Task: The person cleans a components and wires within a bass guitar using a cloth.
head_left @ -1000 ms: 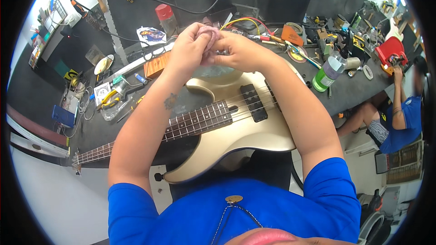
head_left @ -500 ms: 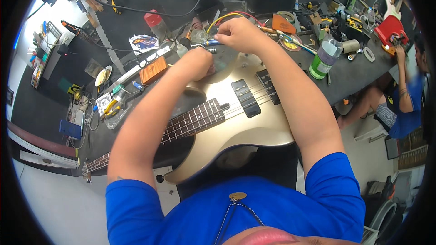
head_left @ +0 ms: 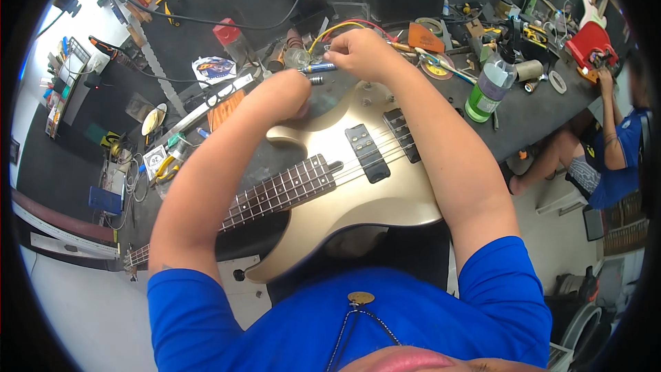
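A gold electric bass guitar (head_left: 323, 227) lies on the bench in front of me, its neck (head_left: 275, 196) running out to the lower left beneath my left forearm. Beyond its upper horn, my left hand (head_left: 284, 94) is curled low over the bench; what its fingers hold, if anything, is hidden. My right hand (head_left: 361, 54) hovers past the far edge of the body with fingertips pinched together, and I cannot make out anything between them. Close to those fingertips is a slim blue pen-like tool (head_left: 318, 67), with a short dark metal cylinder (head_left: 316, 80) just below.
A spray bottle with green liquid (head_left: 490, 89) stands right of my right forearm. Left of my left arm are a wooden block (head_left: 226, 110) and yellow-handled pliers (head_left: 167, 170). A red-capped bottle (head_left: 233, 38) stands farther back. Another person (head_left: 623, 138) works at the far right.
My left hand has shifted to the left, and its forearm now covers more of the wooden block. The right hand stays pinched in nearly the same place.
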`<state>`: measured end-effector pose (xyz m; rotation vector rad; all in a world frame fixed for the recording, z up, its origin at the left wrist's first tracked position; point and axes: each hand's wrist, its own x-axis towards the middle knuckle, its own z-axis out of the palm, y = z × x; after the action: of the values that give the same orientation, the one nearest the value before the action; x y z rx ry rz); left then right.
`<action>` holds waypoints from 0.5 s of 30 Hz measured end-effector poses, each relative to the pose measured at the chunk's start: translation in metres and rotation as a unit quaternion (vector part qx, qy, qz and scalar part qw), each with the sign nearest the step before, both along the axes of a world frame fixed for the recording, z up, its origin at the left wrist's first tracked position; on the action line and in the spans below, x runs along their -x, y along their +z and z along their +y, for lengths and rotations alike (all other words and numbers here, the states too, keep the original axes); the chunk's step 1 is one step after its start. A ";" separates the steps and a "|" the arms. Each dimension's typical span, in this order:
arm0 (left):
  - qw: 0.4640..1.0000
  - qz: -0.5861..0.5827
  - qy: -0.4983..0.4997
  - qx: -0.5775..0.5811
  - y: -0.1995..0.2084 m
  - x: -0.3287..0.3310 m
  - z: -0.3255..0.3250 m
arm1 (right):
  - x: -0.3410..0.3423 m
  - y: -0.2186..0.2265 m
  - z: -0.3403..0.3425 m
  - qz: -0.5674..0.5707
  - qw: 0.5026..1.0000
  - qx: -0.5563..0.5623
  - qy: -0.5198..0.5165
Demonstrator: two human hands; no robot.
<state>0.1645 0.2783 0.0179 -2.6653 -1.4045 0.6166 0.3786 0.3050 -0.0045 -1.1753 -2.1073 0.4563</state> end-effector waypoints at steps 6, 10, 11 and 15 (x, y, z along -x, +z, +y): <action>0.923 -0.340 -0.130 -0.126 -0.077 0.014 0.024 | 0.014 0.003 0.001 -0.022 1.000 -0.016 0.013; 0.991 -0.106 -0.058 -0.054 -0.027 0.016 0.010 | 0.006 0.001 0.002 0.026 0.999 -0.007 0.018; 0.992 -0.120 -0.037 -0.014 -0.018 0.017 0.010 | 0.005 0.001 0.002 -0.007 1.000 -0.019 0.008; 0.828 -0.518 0.155 0.148 0.013 0.007 0.007 | 0.005 -0.008 0.015 0.008 0.995 -0.078 -0.069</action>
<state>0.1578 0.2849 0.0312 -3.1648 -2.0961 -0.8787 0.3737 0.3198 -0.0121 -1.2132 -1.9929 0.2329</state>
